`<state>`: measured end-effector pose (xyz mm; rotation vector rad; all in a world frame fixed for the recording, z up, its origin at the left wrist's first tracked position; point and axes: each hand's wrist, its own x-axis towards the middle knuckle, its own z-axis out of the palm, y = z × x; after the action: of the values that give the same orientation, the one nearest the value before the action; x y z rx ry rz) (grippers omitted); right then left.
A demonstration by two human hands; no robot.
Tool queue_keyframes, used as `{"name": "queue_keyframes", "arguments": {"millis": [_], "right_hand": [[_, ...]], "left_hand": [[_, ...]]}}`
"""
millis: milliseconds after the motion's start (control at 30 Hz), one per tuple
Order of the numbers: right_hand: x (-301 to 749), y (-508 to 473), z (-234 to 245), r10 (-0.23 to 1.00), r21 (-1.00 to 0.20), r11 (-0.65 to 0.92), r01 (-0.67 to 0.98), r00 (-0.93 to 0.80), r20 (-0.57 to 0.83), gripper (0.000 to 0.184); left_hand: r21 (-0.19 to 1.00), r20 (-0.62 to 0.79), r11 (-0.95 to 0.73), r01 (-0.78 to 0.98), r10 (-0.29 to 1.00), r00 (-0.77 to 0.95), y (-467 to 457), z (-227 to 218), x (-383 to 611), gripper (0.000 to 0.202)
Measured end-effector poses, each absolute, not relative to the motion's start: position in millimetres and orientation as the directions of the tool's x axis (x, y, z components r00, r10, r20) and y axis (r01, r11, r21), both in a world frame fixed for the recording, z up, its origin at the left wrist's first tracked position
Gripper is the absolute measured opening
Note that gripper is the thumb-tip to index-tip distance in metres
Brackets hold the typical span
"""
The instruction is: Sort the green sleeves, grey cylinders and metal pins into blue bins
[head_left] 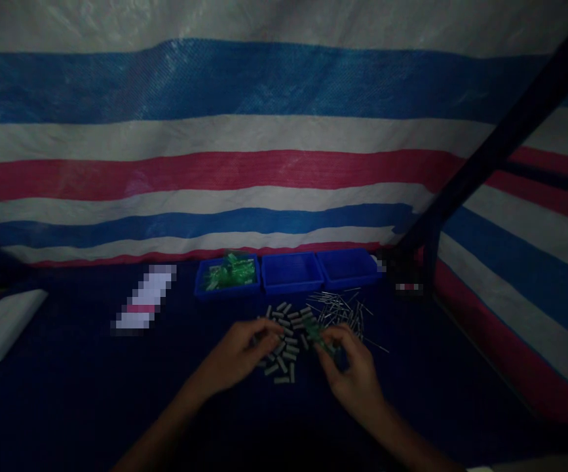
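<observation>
Many small grey plastic tubes (pixel 284 341) lie in a pile on the dark blue bench (pixel 92 393), between the two hands. They look light, hard and a bit slippery, so pinching one by its sides with two fingertips seems best. Left hand (pixel 242 354) rests on the pile, its grip closed around a few tubes, I think. Right hand (pixel 350 367) pinches a little green plastic piece (pixel 319 333). Thin silver metal pins (pixel 340 311) lie just behind. Three blue plastic trays (pixel 288 274) sit farther back.
</observation>
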<state>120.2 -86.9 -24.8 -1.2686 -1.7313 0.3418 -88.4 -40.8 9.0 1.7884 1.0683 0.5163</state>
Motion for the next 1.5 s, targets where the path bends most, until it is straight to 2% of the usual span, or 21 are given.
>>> {"name": "queue_keyframes", "arguments": {"millis": [100, 167, 233, 367, 433, 500, 633, 733, 833, 933, 1000, 1100, 1200, 1300, 1367, 1433, 1500], "right_hand": [[108, -75, -15, 0.692, -0.485, 0.643, 0.593, -0.178, 0.699, 0.019], [98, -70, -15, 0.632, -0.397, 0.712, 0.58, -0.281, 0.723, 0.023], [90, -68, -18, 0.642, -0.387, 0.713, 0.585, -0.322, 0.696, 0.026], [79, -67, -25, 0.791, -0.568, 0.586, 0.578, -0.256, 0.556, 0.031], [78, -67, -24, 0.859, -0.678, 0.504, 0.535, -0.232, 0.455, 0.023], [78, -66, -22, 0.909, -0.778, 0.416, 0.47, -0.211, 0.359, 0.006], [80, -65, -23, 0.988, -0.954, 0.143, 0.264, -0.096, 0.122, 0.033], [80, -64, -29, 0.999, -0.99, 0.014, 0.137, -0.045, 0.008, 0.035], [82, -63, -36, 0.999, -0.992, 0.036, 0.124, -0.029, 0.032, 0.03], [84, -62, -38, 0.988, -0.953, 0.153, 0.262, -0.015, 0.154, 0.026], [86, -62, -37, 0.971, -0.902, 0.233, 0.363, -0.046, 0.233, 0.024], [86, -64, -35, 0.949, -0.85, 0.315, 0.421, -0.155, 0.275, 0.02], [86, -67, -34, 0.942, -0.86, 0.318, 0.399, -0.235, 0.239, 0.018], [85, -69, -35, 0.95, -0.884, 0.274, 0.379, -0.252, 0.186, 0.018], [84, -70, -36, 0.953, -0.889, 0.261, 0.377, -0.246, 0.176, 0.023], [85, -70, -35, 0.953, -0.888, 0.266, 0.375, -0.241, 0.183, 0.027], [86, -69, -32, 0.953, -0.888, 0.273, 0.371, -0.233, 0.195, 0.029]], "left_hand": [[0.971, -0.188, 0.09, 0.221, 0.861, 0.473, -49, -4, -70, 0.046], [0.977, -0.2, 0.153, 0.151, 0.906, 0.374, -48, -10, -68, 0.044], [0.981, -0.184, 0.151, 0.125, 0.931, 0.315, -46, -15, -72, 0.036], [0.981, -0.118, 0.07, 0.182, 0.957, 0.266, -47, -23, -82, 0.027], [0.959, -0.024, -0.051, 0.28, 0.966, 0.258, -50, -28, -85, 0.025], [0.909, 0.105, -0.208, 0.362, 0.953, 0.284, -52, -34, -86, 0.022], [0.78, 0.313, -0.457, 0.427, 0.876, 0.367, -54, -44, -87, 0.035], [0.722, 0.376, -0.531, 0.443, 0.839, 0.393, -55, -45, -87, 0.042], [0.772, 0.361, -0.477, 0.419, 0.873, 0.329, -56, -41, -85, 0.038], [0.876, 0.293, -0.353, 0.328, 0.931, 0.22, -55, -39, -83, 0.027], [0.931, 0.229, -0.27, 0.244, 0.956, 0.186, -53, -39, -82, 0.032], [0.959, 0.148, -0.185, 0.215, 0.973, 0.178, -52, -39, -81, 0.042], [0.941, 0.064, -0.149, 0.305, 0.96, 0.272, -50, -29, -85, 0.023], [0.858, 0.038, -0.222, 0.463, 0.927, 0.374, -38, -8, -98, 0.018], [0.723, 0.068, -0.279, 0.632, 0.939, 0.337, -23, 8, -109, 0.02], [0.462, 0.082, -0.246, 0.852, 0.968, 0.235, -3, 22, -120, 0.02], [0.205, 0.049, -0.128, 0.97, 0.992, 0.12, 16, 30, -126, 0.022]]}}
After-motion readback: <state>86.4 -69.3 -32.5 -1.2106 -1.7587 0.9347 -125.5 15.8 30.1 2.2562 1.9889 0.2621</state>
